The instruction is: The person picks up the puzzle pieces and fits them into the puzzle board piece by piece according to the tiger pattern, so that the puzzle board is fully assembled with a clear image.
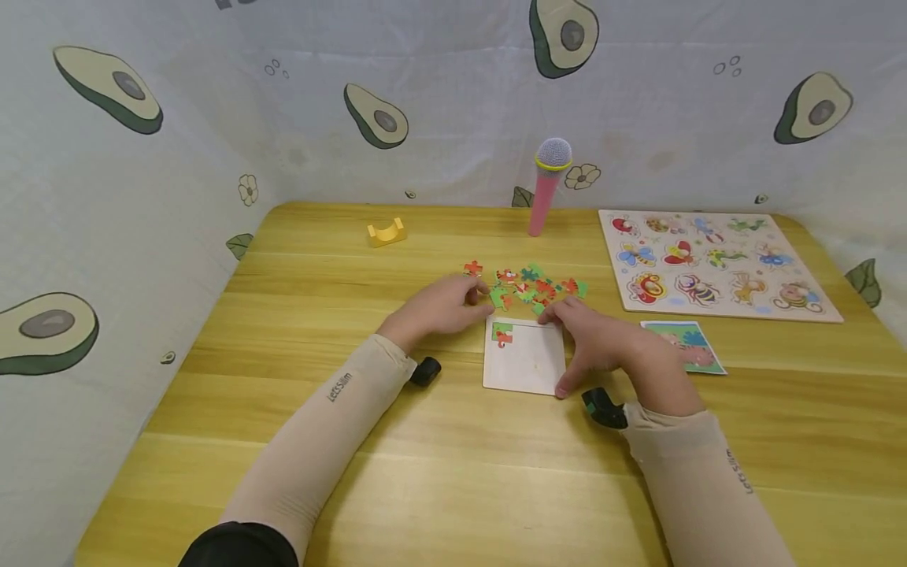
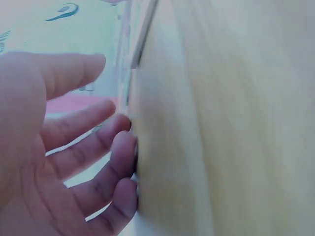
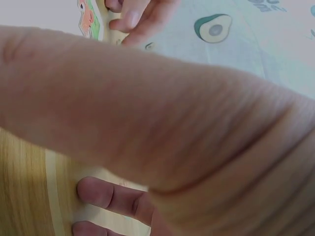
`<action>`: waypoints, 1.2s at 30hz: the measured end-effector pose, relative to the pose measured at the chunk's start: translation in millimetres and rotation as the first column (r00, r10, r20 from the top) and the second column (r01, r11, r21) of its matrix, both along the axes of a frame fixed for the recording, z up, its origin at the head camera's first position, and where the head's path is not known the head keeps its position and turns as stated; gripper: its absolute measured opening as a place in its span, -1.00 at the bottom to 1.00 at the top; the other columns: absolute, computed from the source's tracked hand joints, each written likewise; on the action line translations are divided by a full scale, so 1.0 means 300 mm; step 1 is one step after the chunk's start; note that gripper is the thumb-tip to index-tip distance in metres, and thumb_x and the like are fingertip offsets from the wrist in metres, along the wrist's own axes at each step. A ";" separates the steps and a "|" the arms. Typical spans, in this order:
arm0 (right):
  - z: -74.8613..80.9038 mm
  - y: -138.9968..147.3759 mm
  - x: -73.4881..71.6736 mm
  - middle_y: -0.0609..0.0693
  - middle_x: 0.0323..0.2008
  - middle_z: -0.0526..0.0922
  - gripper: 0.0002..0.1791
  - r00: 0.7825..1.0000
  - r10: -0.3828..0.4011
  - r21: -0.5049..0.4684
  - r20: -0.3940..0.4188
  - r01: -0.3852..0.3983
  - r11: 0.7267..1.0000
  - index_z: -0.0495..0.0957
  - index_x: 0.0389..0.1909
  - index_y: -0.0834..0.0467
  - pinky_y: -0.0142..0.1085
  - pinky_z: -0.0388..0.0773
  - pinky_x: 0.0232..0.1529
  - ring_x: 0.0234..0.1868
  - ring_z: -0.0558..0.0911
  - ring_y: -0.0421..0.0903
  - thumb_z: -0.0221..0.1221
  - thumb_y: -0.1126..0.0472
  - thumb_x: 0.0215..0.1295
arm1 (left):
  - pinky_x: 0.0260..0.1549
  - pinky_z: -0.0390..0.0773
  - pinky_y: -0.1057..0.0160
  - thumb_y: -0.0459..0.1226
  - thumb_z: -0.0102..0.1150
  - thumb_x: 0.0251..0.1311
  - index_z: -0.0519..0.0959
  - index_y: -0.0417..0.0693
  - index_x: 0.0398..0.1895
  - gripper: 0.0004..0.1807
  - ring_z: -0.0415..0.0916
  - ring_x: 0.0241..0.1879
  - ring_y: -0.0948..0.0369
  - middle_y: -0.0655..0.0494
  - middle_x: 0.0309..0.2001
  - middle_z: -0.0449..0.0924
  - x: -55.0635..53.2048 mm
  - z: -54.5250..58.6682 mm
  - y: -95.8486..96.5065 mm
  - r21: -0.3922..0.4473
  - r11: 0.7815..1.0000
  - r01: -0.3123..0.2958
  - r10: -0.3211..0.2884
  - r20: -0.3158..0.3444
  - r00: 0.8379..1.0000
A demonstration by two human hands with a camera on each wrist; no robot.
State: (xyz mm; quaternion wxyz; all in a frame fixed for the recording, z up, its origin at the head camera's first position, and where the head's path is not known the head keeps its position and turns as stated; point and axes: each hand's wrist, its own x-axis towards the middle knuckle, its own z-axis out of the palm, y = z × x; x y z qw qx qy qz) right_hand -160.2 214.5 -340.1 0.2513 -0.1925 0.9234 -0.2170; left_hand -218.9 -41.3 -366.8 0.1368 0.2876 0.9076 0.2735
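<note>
A small square puzzle board [image 1: 527, 366] lies on the table, with one green and red puzzle piece [image 1: 502, 334] in its upper left corner. My right hand [image 1: 602, 339] grips the board along its right side, thumb at the lower right corner and fingertips at the upper edge. In the right wrist view, the thumb [image 3: 113, 108] crosses the picture and hides much of the board. My left hand [image 1: 442, 305] rests beside the board's upper left corner, close to a heap of loose puzzle pieces [image 1: 542, 291]. In the left wrist view, its fingers [image 2: 123, 152] are loosely bent against the table with nothing held.
A picture card [image 1: 697, 346] lies right of my right hand. Behind it is a large insect puzzle board [image 1: 716, 264]. A pink toy microphone [image 1: 544, 193] stands at the back, and a yellow arched block [image 1: 386, 233] sits at the back left. Avocado-print cloth [image 1: 453, 71] hangs behind the table.
</note>
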 end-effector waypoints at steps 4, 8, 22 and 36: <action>-0.001 0.000 0.003 0.22 0.23 0.27 0.15 1.000 -0.003 0.002 -0.002 0.003 1.000 0.30 0.27 0.27 0.18 0.18 0.34 0.27 0.29 0.20 0.67 -0.12 -0.31 | -0.09 0.46 0.23 0.01 0.25 0.35 0.55 -0.11 0.20 -0.49 0.46 -0.18 0.20 0.11 -0.18 0.54 -0.033 0.003 0.031 -0.046 0.998 -0.040 0.039 -0.022 0.999; -0.003 -0.001 0.003 0.23 0.22 0.27 0.15 1.000 -0.005 0.001 0.007 0.005 1.000 0.29 0.28 0.26 0.19 0.16 0.35 0.27 0.29 0.20 0.66 -0.14 -0.30 | -0.09 0.47 0.24 0.08 0.30 0.28 0.54 -0.12 0.19 -0.41 0.46 -0.17 0.23 0.13 -0.19 0.55 -0.056 0.006 0.056 -0.088 0.995 -0.053 0.051 -0.022 0.998; -0.011 -0.001 -0.002 0.22 0.23 0.26 0.17 1.000 -0.006 0.002 0.011 0.006 1.000 0.28 0.30 0.25 0.18 0.16 0.35 0.27 0.29 0.20 0.66 -0.15 -0.31 | 0.03 0.42 0.21 0.04 0.27 0.31 0.56 -0.01 0.27 -0.45 0.39 -0.04 0.20 0.10 0.06 0.50 -0.068 0.032 0.078 -0.231 0.973 0.007 -0.020 -0.055 0.998; -0.010 0.006 -0.003 0.21 0.21 0.26 0.15 1.000 0.000 -0.021 0.000 0.000 1.000 0.28 0.27 0.26 0.17 0.18 0.34 0.25 0.29 0.18 0.67 -0.12 -0.32 | 0.10 0.40 0.25 -0.04 0.27 0.34 0.52 -0.09 0.33 -0.44 0.41 -0.03 0.20 0.07 0.08 0.48 -0.056 0.038 0.065 -0.170 0.984 0.054 -0.061 -0.038 0.997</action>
